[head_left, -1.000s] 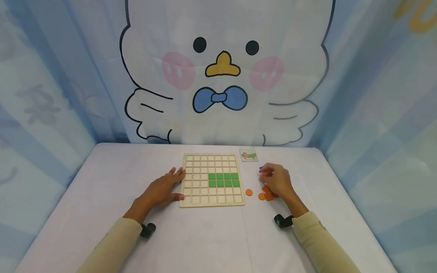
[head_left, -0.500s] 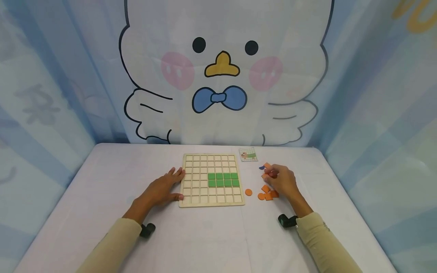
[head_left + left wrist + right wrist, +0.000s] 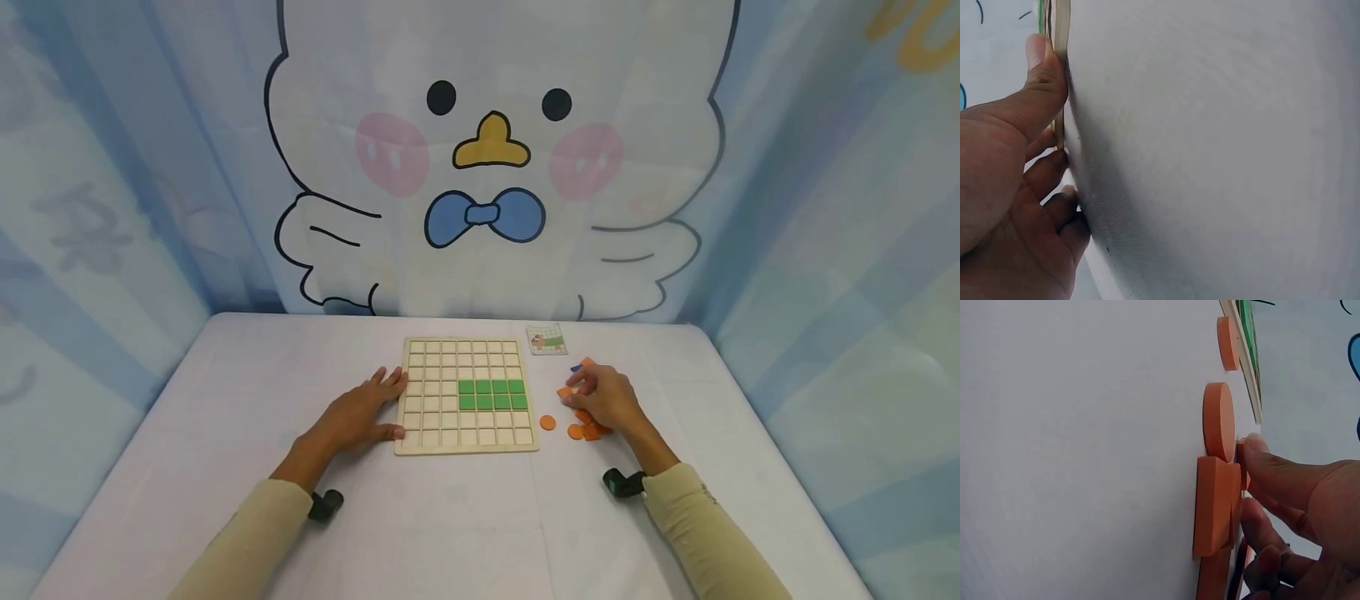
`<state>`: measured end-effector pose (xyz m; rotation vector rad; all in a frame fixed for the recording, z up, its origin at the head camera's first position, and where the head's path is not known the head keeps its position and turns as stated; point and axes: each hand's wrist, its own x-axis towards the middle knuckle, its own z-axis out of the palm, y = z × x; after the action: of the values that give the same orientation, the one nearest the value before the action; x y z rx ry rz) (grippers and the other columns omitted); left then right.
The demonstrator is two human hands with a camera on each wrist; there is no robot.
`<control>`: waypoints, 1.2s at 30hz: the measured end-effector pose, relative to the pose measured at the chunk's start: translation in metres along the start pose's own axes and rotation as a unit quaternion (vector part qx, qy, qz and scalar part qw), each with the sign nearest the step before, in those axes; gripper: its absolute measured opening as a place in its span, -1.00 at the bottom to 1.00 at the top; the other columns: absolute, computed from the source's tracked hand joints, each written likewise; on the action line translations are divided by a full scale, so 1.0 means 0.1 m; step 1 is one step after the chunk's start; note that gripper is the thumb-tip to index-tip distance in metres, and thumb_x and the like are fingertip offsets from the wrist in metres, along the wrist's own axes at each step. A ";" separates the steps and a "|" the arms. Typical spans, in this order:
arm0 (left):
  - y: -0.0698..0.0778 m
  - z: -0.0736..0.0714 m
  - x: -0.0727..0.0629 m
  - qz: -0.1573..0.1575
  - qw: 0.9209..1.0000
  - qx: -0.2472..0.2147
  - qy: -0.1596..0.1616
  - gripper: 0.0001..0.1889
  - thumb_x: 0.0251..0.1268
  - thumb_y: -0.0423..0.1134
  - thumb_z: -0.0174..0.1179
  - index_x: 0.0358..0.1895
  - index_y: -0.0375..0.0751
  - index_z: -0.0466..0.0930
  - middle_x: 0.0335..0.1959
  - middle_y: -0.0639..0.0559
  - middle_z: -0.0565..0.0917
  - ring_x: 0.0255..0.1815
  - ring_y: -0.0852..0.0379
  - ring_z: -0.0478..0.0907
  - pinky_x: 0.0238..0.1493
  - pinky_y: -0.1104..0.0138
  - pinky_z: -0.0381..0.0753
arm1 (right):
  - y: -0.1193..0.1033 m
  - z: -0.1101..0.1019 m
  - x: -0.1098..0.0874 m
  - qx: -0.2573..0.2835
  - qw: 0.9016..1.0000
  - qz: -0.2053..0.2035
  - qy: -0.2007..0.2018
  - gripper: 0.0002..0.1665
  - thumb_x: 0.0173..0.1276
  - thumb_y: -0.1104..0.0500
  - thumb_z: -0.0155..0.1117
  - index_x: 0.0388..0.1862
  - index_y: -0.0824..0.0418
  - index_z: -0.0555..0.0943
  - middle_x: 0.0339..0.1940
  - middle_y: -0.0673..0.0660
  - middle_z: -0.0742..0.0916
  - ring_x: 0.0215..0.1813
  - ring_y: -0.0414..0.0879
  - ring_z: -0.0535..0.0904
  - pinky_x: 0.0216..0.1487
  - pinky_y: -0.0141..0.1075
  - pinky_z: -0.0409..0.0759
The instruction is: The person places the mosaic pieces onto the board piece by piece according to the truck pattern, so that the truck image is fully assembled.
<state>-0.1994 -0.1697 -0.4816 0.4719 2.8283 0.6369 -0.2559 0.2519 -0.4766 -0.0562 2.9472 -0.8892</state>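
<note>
A wooden grid board [image 3: 431, 421] lies mid-table, with a two-row block of green square tiles [image 3: 492, 395] at its right side. My left hand [image 3: 362, 419] rests at the board's left edge, fingers spread and thumb [image 3: 1047, 81] against the rim. Right of the board, my right hand [image 3: 609, 400] pinches an orange square tile [image 3: 565, 392] between thumb and fingers; its corner shows past the fingertips. Just beyond those fingertips are a small blue piece [image 3: 575, 367] and another orange piece [image 3: 587, 362], both partly covered by the hand.
Nearer me lie an orange disc [image 3: 547, 422], a second disc [image 3: 1218, 422] and several orange square tiles [image 3: 1213, 506], partly stacked. A small picture card [image 3: 547, 339] sits by the board's far right corner. A printed curtain [image 3: 480, 275] hangs behind the table.
My right hand first drew back right, uncovering the blue and orange pieces, then moved left with the orange square tile, which shifted toward the board. My left hand stayed put.
</note>
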 end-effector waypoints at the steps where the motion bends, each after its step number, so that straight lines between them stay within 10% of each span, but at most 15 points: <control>1: 0.00 0.00 0.00 0.001 1.000 0.000 0.000 0.00 0.33 0.04 0.43 0.72 -0.16 0.09 0.76 -0.14 0.08 0.77 -0.33 -0.01 0.62 -0.31 0.22 | -0.01 0.00 -0.01 0.002 1.000 -0.002 -0.002 -0.71 0.34 0.09 0.60 -0.06 0.17 0.75 -0.29 0.14 0.70 -0.32 -0.03 0.55 -0.39 -0.31 0.50; 36: 0.00 -0.02 -0.01 0.011 1.000 -0.004 0.005 -0.01 0.31 0.01 0.45 0.70 -0.20 0.13 0.75 -0.15 0.10 0.77 -0.33 -0.01 0.62 -0.30 0.23 | -0.32 0.21 -0.10 0.060 0.996 -0.063 0.009 -0.79 0.31 0.17 0.61 -0.19 0.13 0.71 -0.32 0.09 0.78 -0.20 -0.03 0.67 -0.18 -0.25 0.56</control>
<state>-0.1992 -0.1703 -0.4798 0.5018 2.8317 0.6570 -0.2436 0.2140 -0.4758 -0.2314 2.9272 -1.0883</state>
